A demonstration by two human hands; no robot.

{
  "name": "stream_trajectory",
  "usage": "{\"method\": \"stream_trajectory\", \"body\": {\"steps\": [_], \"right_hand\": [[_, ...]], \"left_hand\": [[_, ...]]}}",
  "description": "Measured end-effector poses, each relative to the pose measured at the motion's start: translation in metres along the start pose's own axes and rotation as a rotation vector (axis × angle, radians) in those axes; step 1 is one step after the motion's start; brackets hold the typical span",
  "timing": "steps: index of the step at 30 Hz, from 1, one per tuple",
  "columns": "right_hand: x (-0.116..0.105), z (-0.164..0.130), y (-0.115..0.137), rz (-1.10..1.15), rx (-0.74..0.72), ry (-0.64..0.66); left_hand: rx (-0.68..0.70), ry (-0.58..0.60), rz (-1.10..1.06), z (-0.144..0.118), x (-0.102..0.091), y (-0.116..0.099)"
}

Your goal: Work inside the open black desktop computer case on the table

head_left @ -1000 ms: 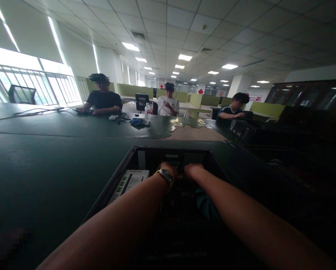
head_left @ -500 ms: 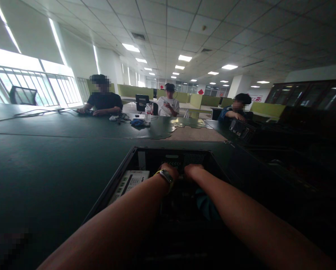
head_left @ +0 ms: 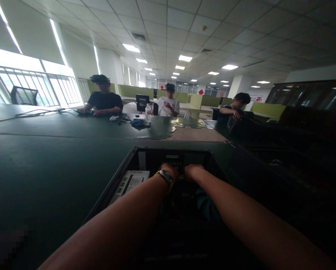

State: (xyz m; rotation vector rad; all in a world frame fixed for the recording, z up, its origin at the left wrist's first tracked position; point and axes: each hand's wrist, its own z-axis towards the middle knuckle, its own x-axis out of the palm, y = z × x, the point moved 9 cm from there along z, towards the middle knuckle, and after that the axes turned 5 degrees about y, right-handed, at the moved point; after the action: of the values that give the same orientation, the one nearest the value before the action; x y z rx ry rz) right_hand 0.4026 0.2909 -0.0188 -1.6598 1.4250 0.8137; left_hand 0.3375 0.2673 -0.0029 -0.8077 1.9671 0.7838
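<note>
An open black computer case (head_left: 134, 153) lies on the dark green table (head_left: 44, 165) right in front of me. Both my forearms reach into it. My left hand (head_left: 169, 168), with a wristwatch on its wrist, and my right hand (head_left: 193, 169) sit side by side at the case's far inner wall, near a perforated vent (head_left: 194, 158). The fingers of both point down into the dark interior and are hidden, so what they touch cannot be made out. A power supply with a white label (head_left: 130, 182) sits inside the case at the left.
Three people sit at the table's far side; the one on the right (head_left: 235, 107) handles another dark case (head_left: 241, 127). A water bottle (head_left: 147, 112), a blue item (head_left: 136, 122) and cables lie near them. Dark cabinets stand at the right.
My hands and arms stay almost still inside the case. The person at the far right has raised an arm and shifted the dark case in front of them.
</note>
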Motion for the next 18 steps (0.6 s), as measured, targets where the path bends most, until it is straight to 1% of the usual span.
{"method": "stream_trajectory", "body": {"steps": [12, 18], "right_hand": [[-0.0002, -0.0019, 0.0006, -0.006, -0.007, 0.003], [-0.0013, -0.0024, 0.0009, -0.002, -0.001, 0.008]], "left_hand": [[-0.01, 0.008, 0.008, 0.0036, 0.0031, 0.0021], [0.004, 0.014, 0.021, 0.0033, 0.0015, 0.0002]]}}
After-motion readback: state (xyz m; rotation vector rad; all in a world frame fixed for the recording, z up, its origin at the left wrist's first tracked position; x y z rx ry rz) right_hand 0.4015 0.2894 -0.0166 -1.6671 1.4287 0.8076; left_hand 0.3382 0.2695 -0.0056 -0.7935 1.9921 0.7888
